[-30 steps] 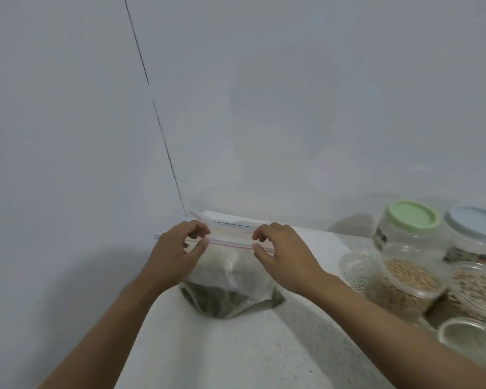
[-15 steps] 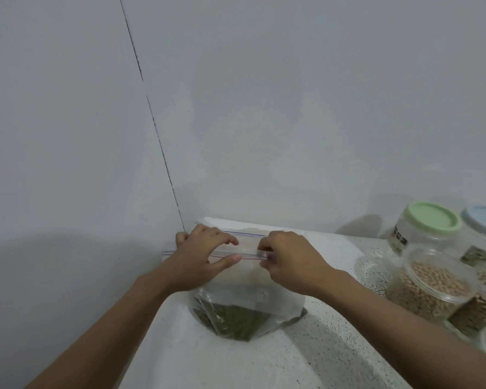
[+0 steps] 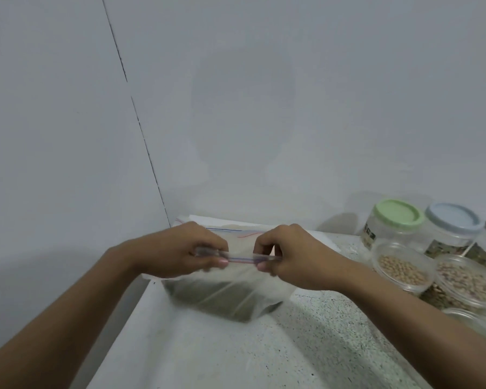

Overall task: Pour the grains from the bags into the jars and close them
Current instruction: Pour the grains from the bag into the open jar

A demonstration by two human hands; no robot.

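Head view: unreadable label (image 3: pixel 368 234) on green-lidded jar (image 3: pixel 392 230)

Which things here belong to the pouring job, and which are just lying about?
In the job: zip bag of greenish grains, pinched by left hand and right hand; open jar of beige grains; open jar of mottled grains.
Lying about: green-lidded jar; blue-lidded jar; flat bag behind.
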